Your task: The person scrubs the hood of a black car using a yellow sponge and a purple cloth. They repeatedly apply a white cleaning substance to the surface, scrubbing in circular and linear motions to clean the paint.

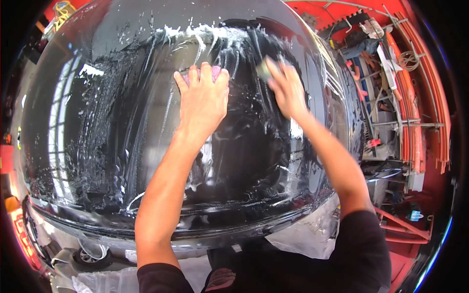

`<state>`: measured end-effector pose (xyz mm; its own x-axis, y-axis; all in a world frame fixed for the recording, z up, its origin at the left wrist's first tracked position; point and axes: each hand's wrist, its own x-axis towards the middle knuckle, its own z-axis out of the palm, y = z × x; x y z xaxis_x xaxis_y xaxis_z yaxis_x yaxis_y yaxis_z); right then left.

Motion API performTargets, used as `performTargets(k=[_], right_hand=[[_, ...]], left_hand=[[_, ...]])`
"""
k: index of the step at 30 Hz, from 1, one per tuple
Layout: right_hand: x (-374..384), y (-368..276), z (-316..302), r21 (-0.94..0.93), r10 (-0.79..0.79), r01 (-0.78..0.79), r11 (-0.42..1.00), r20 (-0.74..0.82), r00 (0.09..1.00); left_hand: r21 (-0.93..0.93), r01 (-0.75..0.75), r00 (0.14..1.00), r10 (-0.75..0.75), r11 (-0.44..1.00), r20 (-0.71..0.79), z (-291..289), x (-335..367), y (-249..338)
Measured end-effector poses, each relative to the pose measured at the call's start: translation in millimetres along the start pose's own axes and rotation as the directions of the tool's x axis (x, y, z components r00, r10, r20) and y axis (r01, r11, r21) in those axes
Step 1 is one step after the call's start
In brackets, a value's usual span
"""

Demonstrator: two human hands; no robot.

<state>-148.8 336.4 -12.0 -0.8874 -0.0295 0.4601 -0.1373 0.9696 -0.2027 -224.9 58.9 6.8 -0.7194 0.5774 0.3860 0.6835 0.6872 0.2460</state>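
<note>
Before me curves a glossy black car panel, wet and streaked with white suds that lie thickest along its far part. My left hand presses down on a pink sponge-like pad, fingers curled over it and most of the pad hidden beneath. Farther right, my right hand is smeared by motion. A yellowish-green block, perhaps a sponge or sanding pad, shows at its fingertips against the panel. Both forearms reach across the panel's near edge.
At the right stands a rack with long orange pipes and cluttered tools. A red metal frame sits below it. Grey sheeting lies past the panel's near edge, and a small wheel shows at the lower left.
</note>
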Motion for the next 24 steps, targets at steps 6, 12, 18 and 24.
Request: performTargets(k=[6,12,18,24], right_hand=[[-20,61,-29,-0.066,-0.176,0.182,0.981,0.081,0.981],[72,91,20,-0.166,0.083,-0.092,0.982,-0.064,0.995],[-99,5,-67,0.026,-0.112,0.109,0.994,0.132,0.985],[82,139,0,-0.215,0.131,-0.149,0.965,-0.096,0.987]], left_hand=[[0.01,-0.012,1.0,0.012,1.0,-0.025,9,10,22],[-0.05,-0.058,0.998,0.057,0.997,-0.027,5,10,19],[0.012,-0.004,0.999,0.004,1.0,-0.032,10,8,13],[-0.012,-0.049,0.999,0.05,0.999,0.013,6,19,29]])
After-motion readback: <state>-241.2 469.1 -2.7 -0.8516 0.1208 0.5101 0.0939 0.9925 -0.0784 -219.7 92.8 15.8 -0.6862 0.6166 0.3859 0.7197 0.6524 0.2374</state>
